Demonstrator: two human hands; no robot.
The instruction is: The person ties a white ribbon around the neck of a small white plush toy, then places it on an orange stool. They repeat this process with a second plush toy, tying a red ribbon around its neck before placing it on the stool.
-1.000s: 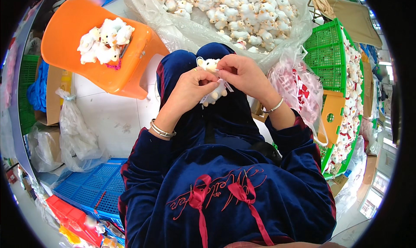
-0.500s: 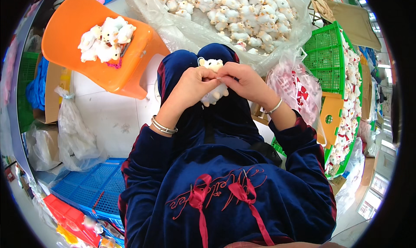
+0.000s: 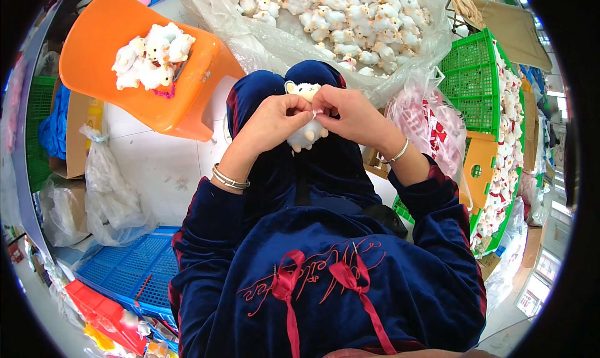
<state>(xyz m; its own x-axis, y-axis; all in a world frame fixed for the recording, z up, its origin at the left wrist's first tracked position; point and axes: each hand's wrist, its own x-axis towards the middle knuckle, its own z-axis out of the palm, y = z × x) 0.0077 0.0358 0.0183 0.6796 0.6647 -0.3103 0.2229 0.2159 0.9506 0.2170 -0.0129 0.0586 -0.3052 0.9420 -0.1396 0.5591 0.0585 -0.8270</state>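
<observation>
A small white plush animal with a cream face and round ears rests upright on my lap, between my knees. At its neck my left hand is closed in a pinch on a thin pale ribbon. My right hand pinches the same ribbon from the other side, fingertips close to the left ones. The fingers hide part of the toy's neck and chest, and whether the ribbon is knotted cannot be made out.
An orange chair at the left bears several white plush toys. Ahead lies a large clear plastic sheet heaped with more. A bag with red-and-white pieces and green crates stand right; a blue crate is lower left.
My fingertips have shifted slightly on the ribbon, and more of it shows between them. The plush toy has moved a little left and up. Both hands stay at its neck.
</observation>
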